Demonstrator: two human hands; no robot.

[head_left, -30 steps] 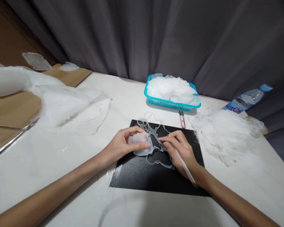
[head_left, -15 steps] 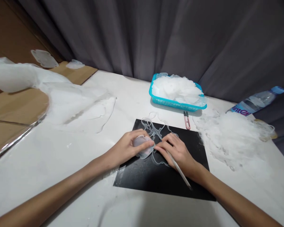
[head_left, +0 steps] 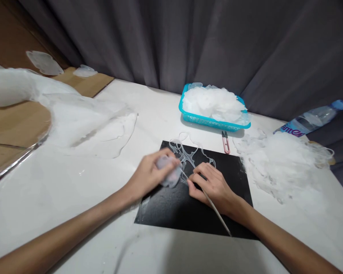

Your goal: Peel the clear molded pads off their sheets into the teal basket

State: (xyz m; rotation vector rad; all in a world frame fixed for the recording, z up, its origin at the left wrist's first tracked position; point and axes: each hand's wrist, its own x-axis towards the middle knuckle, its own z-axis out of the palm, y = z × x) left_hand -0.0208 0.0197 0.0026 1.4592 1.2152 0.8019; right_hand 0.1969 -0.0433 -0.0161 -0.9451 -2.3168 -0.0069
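Observation:
My left hand [head_left: 156, 169] is closed on a translucent white scalloped piece [head_left: 169, 178], blurred by motion, over the left part of a black mat [head_left: 174, 213]. In my right hand [head_left: 213, 186] is a thin, pale stick-like tool [head_left: 217, 214]; its slender tip reaches toward the scalloped piece, and whether they touch I cannot tell. Just beyond both hands lies a translucent cut-out web [head_left: 188, 156] with looping edges, partly hidden by my fingers.
A blue basket [head_left: 214, 122] heaped with white pieces stands behind the mat. Pink-handled thread snips [head_left: 225, 142] lie before it. Right are tangled translucent scraps [head_left: 286, 167] and a water bottle [head_left: 311, 120]. White sheeting [head_left: 74, 114] spreads at left beside cardboard [head_left: 17, 125].
My left hand has moved slightly left and away from my right fingers with the scalloped piece. The tool's thin tip now shows between my hands; the view has shifted a little.

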